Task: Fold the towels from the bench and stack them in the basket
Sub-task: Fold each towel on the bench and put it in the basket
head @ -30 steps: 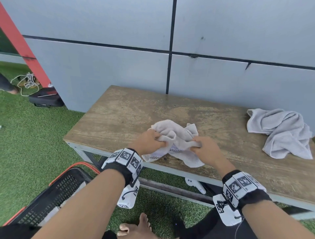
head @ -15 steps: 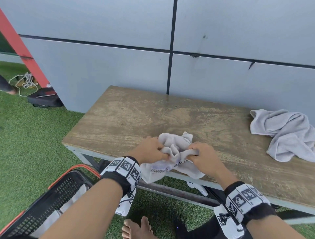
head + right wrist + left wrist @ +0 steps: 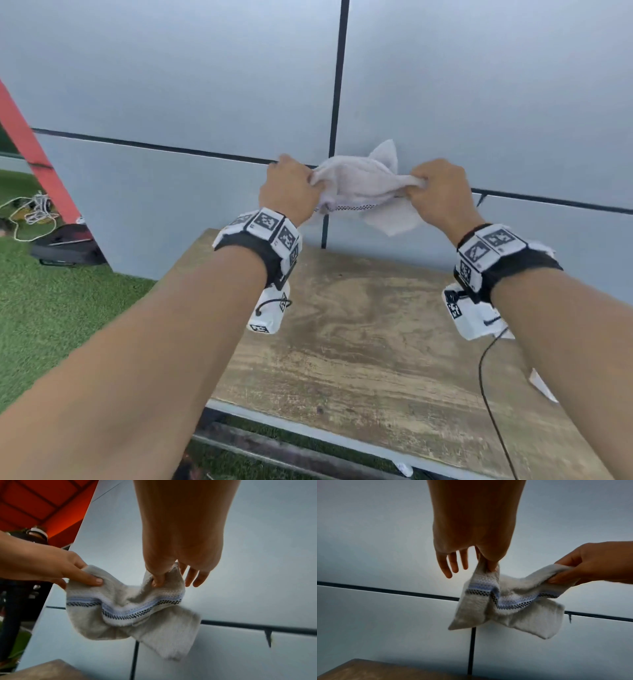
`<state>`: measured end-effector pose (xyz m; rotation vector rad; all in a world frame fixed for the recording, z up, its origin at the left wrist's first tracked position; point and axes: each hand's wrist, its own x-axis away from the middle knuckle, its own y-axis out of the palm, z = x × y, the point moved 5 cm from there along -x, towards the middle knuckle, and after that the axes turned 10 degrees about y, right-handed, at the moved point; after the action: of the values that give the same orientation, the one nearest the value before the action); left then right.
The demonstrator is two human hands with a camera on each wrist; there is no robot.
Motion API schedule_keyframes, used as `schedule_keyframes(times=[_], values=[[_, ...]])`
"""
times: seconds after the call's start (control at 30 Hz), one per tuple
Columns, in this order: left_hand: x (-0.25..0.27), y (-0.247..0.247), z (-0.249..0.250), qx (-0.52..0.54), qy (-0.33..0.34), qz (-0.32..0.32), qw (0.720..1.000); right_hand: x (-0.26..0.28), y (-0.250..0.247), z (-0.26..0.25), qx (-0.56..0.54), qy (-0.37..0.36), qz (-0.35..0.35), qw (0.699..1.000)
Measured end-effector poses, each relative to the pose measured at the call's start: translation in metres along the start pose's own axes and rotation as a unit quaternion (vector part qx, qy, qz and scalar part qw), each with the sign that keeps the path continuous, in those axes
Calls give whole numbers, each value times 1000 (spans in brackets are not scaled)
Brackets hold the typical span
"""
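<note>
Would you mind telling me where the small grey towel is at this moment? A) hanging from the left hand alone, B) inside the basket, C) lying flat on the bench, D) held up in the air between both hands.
D: the left hand and the right hand each pinch an end of the towel, which hangs in the air in front of the wall, above the bench.

Two hands show: the left hand [image 3: 291, 192] and the right hand [image 3: 442, 195]. One small towel [image 3: 363, 185] hangs between them, with a single checkered stripe band [image 3: 510, 604] across it. There is one wooden worktop [image 3: 359, 342]. Two marker wristbands appear, a left wristband [image 3: 263, 233] and a right wristband [image 3: 493, 253]. Four grey wall panels [image 3: 171, 68] meet at dark seams. One red beam [image 3: 30, 150], one coil of white rope [image 3: 34, 212], one dark bag [image 3: 65, 246]
</note>
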<state>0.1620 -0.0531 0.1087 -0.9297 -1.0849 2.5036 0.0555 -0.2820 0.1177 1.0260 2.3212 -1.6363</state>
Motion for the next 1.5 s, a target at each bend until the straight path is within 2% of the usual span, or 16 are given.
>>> schedule_keyframes(times=[0.1, 0.2, 0.27, 0.4, 0.47, 0.53, 0.6, 0.73, 0.83, 0.9, 0.97, 1.03, 1.17, 1.2, 1.33, 1.5], values=[[-5, -17, -17, 6, -45, 29, 999, -20, -19, 11, 2, 52, 35, 998], [-4, -16, -34, 19, -67, -16, 997, -19, -19, 19, 9, 77, 26, 997], [1, -8, -39, 72, -89, -41, 993, -16, -12, 23, 16, 78, 15, 997], [11, 13, -39, 257, -135, -72, 954, -12, 2, 42, 22, 144, -24, 989], [12, 16, -35, 305, -149, -71, 938, -13, 3, 46, 21, 168, -48, 984], [7, 17, -31, 350, -154, -54, 922, -15, -4, 42, 18, 167, -51, 985], [-3, 13, -26, 379, -126, -9, 917, -17, -18, 32, -26, 142, -14, 989], [-13, -2, -18, 346, -42, 101, 932, -10, -31, 25, -180, 86, 76, 977], [-3, 0, -26, 302, -45, 86, 949, -1, -15, 34, -151, 102, 11, 983], [6, 3, -37, 284, -61, 75, 954, 6, -3, 45, -90, 118, -39, 988], [12, 4, -44, 284, -68, 78, 953, 12, 6, 51, -29, 109, -53, 992], [14, 2, -45, 285, -61, 76, 954, 17, 5, 48, -21, 91, -27, 995], [14, -1, -40, 311, -45, 49, 948, 25, -17, 38, -166, 70, 109, 978], [17, -1, -38, 299, -40, 38, 953, 28, -17, 38, -181, 74, 104, 975], [36, 0, -52, 237, -58, 12, 970, 56, 8, 44, -117, 85, -34, 989], [76, 0, -78, 191, -95, -22, 977, 107, 22, 62, -149, 116, -78, 979]])
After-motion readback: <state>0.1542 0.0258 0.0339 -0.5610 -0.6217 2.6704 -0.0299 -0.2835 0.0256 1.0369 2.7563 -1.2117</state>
